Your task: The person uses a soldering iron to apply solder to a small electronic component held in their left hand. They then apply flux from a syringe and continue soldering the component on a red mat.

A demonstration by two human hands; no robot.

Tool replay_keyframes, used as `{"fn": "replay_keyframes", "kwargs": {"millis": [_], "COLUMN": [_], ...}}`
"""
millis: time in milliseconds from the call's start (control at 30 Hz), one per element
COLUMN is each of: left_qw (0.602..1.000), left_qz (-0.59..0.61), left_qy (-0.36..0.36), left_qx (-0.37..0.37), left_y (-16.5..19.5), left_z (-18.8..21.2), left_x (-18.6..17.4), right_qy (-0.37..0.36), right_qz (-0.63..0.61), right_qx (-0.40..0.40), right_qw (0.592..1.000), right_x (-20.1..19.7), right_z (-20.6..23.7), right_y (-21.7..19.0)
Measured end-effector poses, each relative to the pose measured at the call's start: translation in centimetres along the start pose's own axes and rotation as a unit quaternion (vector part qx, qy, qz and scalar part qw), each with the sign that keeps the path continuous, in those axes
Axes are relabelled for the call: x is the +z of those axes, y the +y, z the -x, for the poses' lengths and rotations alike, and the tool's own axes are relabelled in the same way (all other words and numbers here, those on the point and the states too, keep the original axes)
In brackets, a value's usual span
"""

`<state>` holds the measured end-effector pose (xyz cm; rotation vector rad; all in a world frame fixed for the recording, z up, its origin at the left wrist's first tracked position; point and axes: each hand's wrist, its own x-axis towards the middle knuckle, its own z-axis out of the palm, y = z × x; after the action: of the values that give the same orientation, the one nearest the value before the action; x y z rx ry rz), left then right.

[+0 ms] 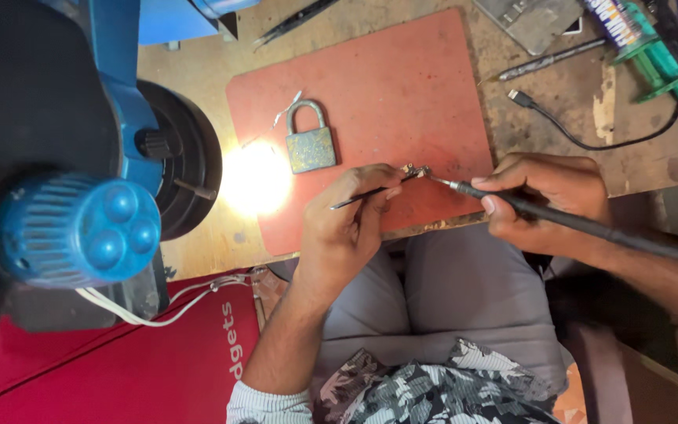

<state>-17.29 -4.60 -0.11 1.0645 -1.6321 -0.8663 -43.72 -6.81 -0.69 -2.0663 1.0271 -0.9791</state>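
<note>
My left hand pinches thin black tweezers, whose tips hold a tiny metal part just above the near edge of a red-orange mat. My right hand grips a black soldering iron like a pen. Its metal tip touches the small part from the right. A worn grey padlock lies on the mat a little to the left of the tweezers, with a small bright wire beside its shackle.
A blue microscope with a lit lamp spot stands at the left. Another pair of tweezers, a black cable, a metal rod, a green-handled tool and a grey plate lie at the bench's far side.
</note>
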Motion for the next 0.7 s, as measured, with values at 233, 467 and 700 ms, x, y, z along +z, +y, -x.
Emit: {"fn": "replay_keyframes", "kwargs": {"millis": [233, 467, 700], "left_qw": [1.0, 1.0, 0.999], "left_qz": [-0.016, 0.007, -0.009], "left_qy": [0.001, 0.0, 0.004], "left_qx": [0.021, 0.024, 0.05], "left_y": [0.3, 1.6, 2.9], "left_z": [0.4, 0.5, 0.6], "left_x": [-0.1, -0.8, -1.3], "right_qy": [-0.002, 0.001, 0.014], "right_qz": [0.033, 0.028, 0.032], "right_qx": [-0.008, -0.004, -0.009], "right_qw": [0.999, 1.0, 0.999], "right_x": [-0.2, -0.3, -0.5], "right_z": [0.5, 0.5, 0.6], "right_y": [-0.1, -1.4, -2.1]}}
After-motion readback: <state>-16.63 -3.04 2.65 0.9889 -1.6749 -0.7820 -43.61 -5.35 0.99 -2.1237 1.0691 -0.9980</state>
